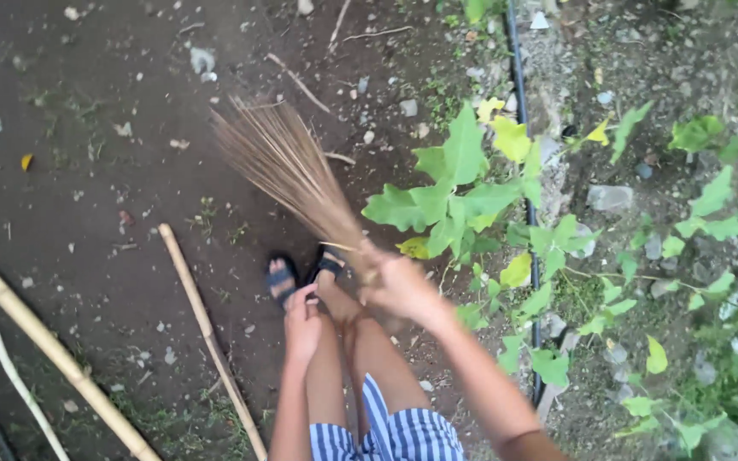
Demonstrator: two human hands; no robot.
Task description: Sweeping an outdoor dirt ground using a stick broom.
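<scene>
The right hand [399, 286] clamps the bound neck of a light, springy brown stick broom [288, 166]; the left hand [302, 320], beside it, rests loosely curled, empty.

The stick broom [288, 171] is a bundle of thin brown ribs, bound tight at its base. It slants up and left, its fanned tips over the dark soil.

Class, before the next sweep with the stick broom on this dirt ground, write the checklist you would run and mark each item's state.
1. Right hand grips broom at its bound end: ok.
2. Left hand free, resting near knee: ok.
3. Bristles meet the ground: cannot tell.
4. Feet in sandals behind the bristles: ok.
5. Bamboo pole lying beside the feet: not ok.
6. Leafy plant touching the broom side: not ok.
</scene>
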